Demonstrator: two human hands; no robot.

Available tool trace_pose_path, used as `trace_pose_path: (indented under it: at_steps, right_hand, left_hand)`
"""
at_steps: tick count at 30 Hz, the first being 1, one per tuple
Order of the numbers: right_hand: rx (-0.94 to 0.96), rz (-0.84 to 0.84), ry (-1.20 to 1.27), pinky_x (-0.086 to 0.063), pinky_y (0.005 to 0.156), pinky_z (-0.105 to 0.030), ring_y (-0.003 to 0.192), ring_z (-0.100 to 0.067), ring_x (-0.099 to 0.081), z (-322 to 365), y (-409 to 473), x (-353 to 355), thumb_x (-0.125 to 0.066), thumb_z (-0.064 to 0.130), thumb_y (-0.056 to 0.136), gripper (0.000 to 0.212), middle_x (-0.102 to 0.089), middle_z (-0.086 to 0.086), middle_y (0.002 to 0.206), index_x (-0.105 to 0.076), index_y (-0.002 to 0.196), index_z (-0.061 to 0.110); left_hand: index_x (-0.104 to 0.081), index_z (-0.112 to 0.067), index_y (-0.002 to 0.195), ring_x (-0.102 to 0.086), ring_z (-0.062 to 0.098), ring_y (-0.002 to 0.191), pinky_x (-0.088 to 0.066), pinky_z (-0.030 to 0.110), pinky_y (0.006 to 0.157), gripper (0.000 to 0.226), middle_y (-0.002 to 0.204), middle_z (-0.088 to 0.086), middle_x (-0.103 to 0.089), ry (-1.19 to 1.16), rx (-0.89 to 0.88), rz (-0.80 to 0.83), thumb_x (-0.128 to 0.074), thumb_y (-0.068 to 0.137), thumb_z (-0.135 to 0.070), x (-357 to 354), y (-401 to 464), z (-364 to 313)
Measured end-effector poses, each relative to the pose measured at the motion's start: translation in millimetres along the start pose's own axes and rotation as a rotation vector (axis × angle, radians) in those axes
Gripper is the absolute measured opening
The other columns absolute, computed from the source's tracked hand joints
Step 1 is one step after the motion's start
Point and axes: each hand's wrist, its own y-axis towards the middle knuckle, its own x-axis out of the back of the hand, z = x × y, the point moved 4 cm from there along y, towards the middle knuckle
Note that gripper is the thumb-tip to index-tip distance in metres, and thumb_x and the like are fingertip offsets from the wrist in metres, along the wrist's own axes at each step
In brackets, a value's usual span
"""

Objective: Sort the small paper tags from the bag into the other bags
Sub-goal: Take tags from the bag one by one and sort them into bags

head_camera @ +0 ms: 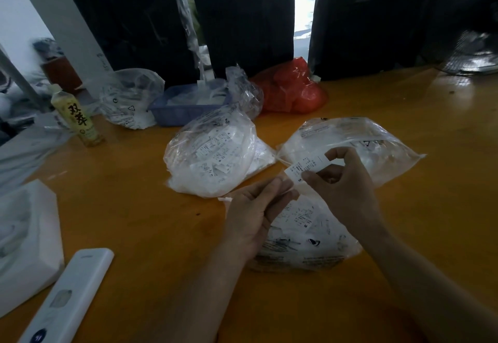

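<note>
Orange table (129, 208) fills most of the frame, with black covers (242, 16) standing behind it at the top. Near the middle I see my right hand (347, 181) pinching a small paper tag (307, 166) marked S, while my left hand (254, 212) touches the tag's lower end with its fingers almost straight. Below my hands lies a clear bag (307, 245) of tags, and two more clear bags sit above it, one middle (213, 156), one right (358, 137).
</note>
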Motion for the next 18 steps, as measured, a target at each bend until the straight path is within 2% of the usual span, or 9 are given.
trace_pose_path:
  at_steps: [2,5,7,10,13,15,18]
  right_hand:
    - [-0.015,0.021,-0.015,-0.049,0.054,-0.013,0.071,0.002,-0.071,0.2,-0.2,-1.2,-0.081,0.029,0.085,0.040,-0.076,0.021,0.082,-0.046,0.102,0.037]
    - [-0.007,0.034,-0.067,-0.048,0.057,-0.011,0.073,0.006,-0.069,3.6,-0.8,-1.1,-0.080,0.031,0.086,0.036,-0.076,0.020,0.081,-0.048,0.101,0.039]
    - [0.014,0.022,-0.069,-0.046,0.054,-0.008,0.066,0.008,-0.066,6.4,-1.1,0.9,-0.078,0.030,0.088,0.028,-0.076,0.013,0.079,-0.054,0.100,0.037]
    - [0.014,0.001,0.014,-0.039,0.042,-0.007,0.047,0.007,-0.057,7.8,-1.4,5.2,-0.076,0.028,0.090,0.017,-0.077,0.004,0.083,-0.065,0.101,0.021]
    - [0.005,0.009,0.050,-0.037,0.041,-0.006,0.045,0.008,-0.055,6.1,-1.5,5.6,-0.077,0.027,0.090,0.017,-0.077,0.002,0.084,-0.066,0.100,0.020]
    - [0.006,0.014,0.024,-0.040,0.044,-0.007,0.051,0.008,-0.059,4.1,-1.2,4.2,-0.077,0.028,0.089,0.016,-0.077,0.005,0.085,-0.066,0.099,0.022]
    - [0.020,0.019,-0.042,-0.050,0.060,-0.012,0.076,0.006,-0.070,0.5,0.8,3.4,-0.078,0.031,0.088,0.018,-0.076,0.010,0.088,-0.065,0.098,0.024]
  left_hand:
    - [-0.078,0.004,0.103,-0.078,0.035,0.096,-0.064,0.028,0.080,0.029,0.109,0.028,-0.075,0.006,0.000,0.004,-0.079,0.077,-0.009,-0.7,-0.3,1.6]
    - [-0.079,0.003,0.100,-0.078,0.034,0.096,-0.063,0.026,0.078,0.025,0.110,0.027,-0.075,0.014,-0.013,0.002,-0.078,0.077,-0.006,-0.2,0.0,1.2]
    - [-0.080,0.002,0.100,-0.078,0.033,0.098,-0.063,0.026,0.080,0.023,0.112,0.027,-0.075,0.022,-0.024,0.014,-0.076,0.079,-0.005,0.6,0.3,-0.2]
    - [-0.079,0.003,0.104,-0.076,0.035,0.102,-0.063,0.027,0.082,0.024,0.115,0.027,-0.074,0.010,-0.009,0.032,-0.075,0.081,-0.003,1.0,0.1,-0.6]
    - [-0.078,0.003,0.107,-0.076,0.035,0.104,-0.063,0.028,0.083,0.026,0.116,0.027,-0.074,0.019,0.000,0.043,-0.074,0.082,-0.005,0.0,-0.6,0.2]
    - [-0.077,0.004,0.108,-0.076,0.035,0.105,-0.063,0.028,0.082,0.027,0.116,0.027,-0.074,0.018,0.004,0.045,-0.073,0.083,-0.005,-0.8,-1.1,0.5]
    - [-0.077,0.005,0.107,-0.076,0.035,0.102,-0.063,0.028,0.081,0.026,0.114,0.027,-0.075,0.004,0.012,0.045,-0.073,0.083,-0.005,-1.1,-1.7,-0.1]
